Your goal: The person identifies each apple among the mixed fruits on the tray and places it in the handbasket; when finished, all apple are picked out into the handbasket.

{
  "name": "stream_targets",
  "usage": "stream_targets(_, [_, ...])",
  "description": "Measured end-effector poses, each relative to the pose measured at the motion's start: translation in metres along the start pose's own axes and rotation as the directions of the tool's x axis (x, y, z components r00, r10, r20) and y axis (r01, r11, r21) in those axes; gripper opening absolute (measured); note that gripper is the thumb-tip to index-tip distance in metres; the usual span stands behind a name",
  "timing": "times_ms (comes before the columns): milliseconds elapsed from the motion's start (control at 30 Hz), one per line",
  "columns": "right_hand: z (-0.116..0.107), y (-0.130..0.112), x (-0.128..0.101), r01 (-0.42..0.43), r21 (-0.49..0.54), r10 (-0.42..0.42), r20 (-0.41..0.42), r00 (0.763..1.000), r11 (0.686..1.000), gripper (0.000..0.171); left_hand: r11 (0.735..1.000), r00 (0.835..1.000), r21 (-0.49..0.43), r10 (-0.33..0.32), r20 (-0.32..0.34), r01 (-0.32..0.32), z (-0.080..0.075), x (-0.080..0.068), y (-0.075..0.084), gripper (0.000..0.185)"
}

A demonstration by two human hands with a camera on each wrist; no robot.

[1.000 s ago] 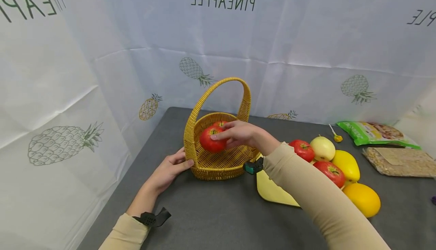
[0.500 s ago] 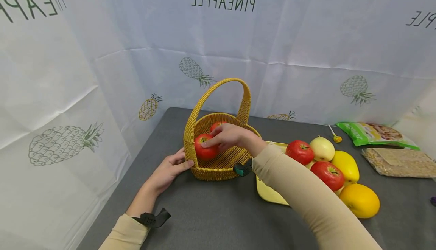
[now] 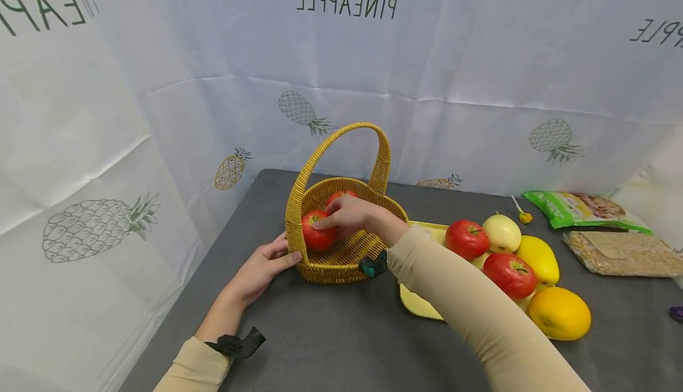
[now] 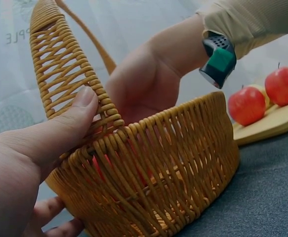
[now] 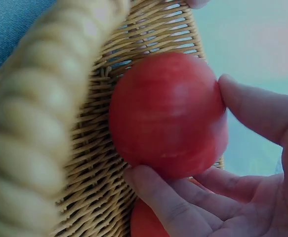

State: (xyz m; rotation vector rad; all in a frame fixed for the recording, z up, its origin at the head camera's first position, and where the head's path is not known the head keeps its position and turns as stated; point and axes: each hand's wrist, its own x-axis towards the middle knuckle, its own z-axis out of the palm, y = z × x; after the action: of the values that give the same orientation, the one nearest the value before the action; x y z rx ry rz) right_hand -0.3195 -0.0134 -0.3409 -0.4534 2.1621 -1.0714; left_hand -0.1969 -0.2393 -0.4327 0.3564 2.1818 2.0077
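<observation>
A yellow wicker basket (image 3: 335, 274) with a tall arched handle stands on the dark grey table. My right hand (image 3: 354, 214) reaches inside it and holds a red apple (image 3: 316, 239) at the basket's left side. In the right wrist view, thumb and fingers span that apple (image 5: 168, 113) low against the woven wall. Another red apple (image 3: 341, 194) lies behind it, partly covered by the hand. My left hand (image 3: 264, 270) grips the basket's left side where the handle joins; in the left wrist view the thumb presses the handle's base and other fingers lie around the outer wall.
Right of the basket is a pale yellow tray (image 3: 418, 306), bearing red apples (image 3: 510, 274), a pale round fruit (image 3: 501, 233) and yellow fruits (image 3: 559, 314). Further right lie a green packet (image 3: 587, 211), a clear bag of grains (image 3: 621, 252) and a yellow lollipop (image 3: 525, 217). A pineapple-print curtain hangs behind.
My right hand has lowered the apple to the left and down into the basket, with the forearm following left. The left hand has kept its grip on the basket.
</observation>
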Motion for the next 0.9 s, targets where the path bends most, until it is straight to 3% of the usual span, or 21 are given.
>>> stream_targets(533, [0.003,0.006,-0.002,0.053,-0.243,-0.057,-0.009,0.998,0.969,0.065,1.0,1.0,-0.007,0.01,0.003,-0.01,0.0,0.0,0.0,0.045])
stream_targets(733, [0.001,0.012,-0.003,0.033,-0.084,-0.031,0.027,0.999,0.996,0.061,1.0,1.0,0.003,0.006,0.004,-0.006,-0.001,0.001,-0.001,0.044])
stream_targets(900, [-0.003,0.013,-0.012,0.044,0.001,-0.043,0.062,0.997,0.999,0.062,1.0,1.0,-0.003,0.011,0.01,-0.011,-0.001,0.0,0.0,0.044])
